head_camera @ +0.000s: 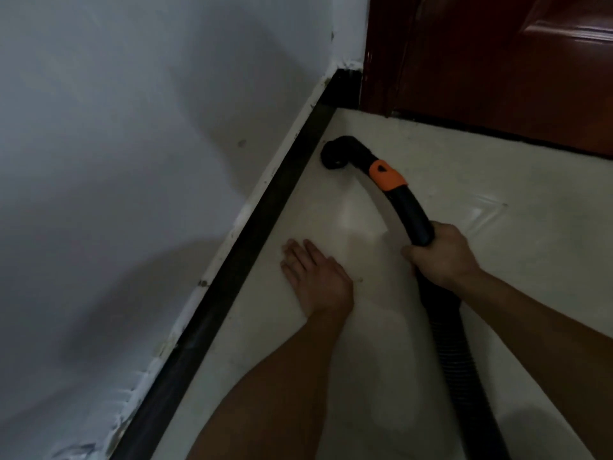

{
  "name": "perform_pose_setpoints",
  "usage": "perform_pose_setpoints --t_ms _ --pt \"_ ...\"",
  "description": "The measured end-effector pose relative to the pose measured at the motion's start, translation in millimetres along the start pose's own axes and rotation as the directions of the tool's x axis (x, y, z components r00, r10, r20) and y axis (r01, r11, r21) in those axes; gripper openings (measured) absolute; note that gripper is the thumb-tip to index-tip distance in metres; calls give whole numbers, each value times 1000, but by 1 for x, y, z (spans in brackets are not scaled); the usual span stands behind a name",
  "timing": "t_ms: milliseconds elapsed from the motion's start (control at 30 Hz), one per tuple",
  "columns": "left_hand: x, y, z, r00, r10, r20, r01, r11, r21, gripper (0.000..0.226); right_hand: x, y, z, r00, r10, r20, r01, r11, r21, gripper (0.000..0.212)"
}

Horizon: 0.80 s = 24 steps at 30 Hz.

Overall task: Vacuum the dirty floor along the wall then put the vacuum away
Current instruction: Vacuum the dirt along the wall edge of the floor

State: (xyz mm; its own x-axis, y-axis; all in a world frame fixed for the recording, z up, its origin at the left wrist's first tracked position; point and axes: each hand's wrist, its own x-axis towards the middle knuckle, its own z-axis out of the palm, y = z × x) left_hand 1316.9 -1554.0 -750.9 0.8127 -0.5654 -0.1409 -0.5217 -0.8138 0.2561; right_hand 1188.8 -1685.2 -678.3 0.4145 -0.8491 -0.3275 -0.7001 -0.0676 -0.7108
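Right hand (441,257) grips the vacuum hose handle (408,207), its long axis running toward the wall corner, nozzle (335,156) beside the baseboard (265,227); left hand (315,273) flat, fingers straight, on the floor (464,180).

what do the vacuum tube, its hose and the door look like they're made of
Tube: probably hard black plastic, smooth with a dull sheen, plus an orange collar. Hose: flexible ribbed plastic, judging by its ridges. Door: wood or wood-look, glossy reddish-brown finish; light glints off its panel.
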Motion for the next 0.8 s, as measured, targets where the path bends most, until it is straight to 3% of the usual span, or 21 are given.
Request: perform_pose_setpoints --t_ms 100,167,267,367,600,800 --pt "-16 -55 -20 974 222 44 -223 974 22 59 -33 -3 6 999 -5 50 5 1000 -14 22" --pt "-44 -101 -39 960 279 3 -279 960 3 51 -61 -4 12 998 13 58 -11 999 -42 25" --pt "-86 -134 -40 980 187 -60 -190 981 -43 47 -109 -1 26 990 14 143 -3 997 -80 16" --pt "-99 -125 -34 996 78 -35 -81 994 -74 52 -131 7 35 988 13 156 3 995 -99 23" --pt "-97 -127 -32 995 85 -59 -86 996 -11 56 -37 -34 51 997 61 -51 -60 998 10 26" --pt "-97 -124 -35 995 94 -47 -93 996 15 55 -74 -17 50 999 52 15 -51 996 -69 22"
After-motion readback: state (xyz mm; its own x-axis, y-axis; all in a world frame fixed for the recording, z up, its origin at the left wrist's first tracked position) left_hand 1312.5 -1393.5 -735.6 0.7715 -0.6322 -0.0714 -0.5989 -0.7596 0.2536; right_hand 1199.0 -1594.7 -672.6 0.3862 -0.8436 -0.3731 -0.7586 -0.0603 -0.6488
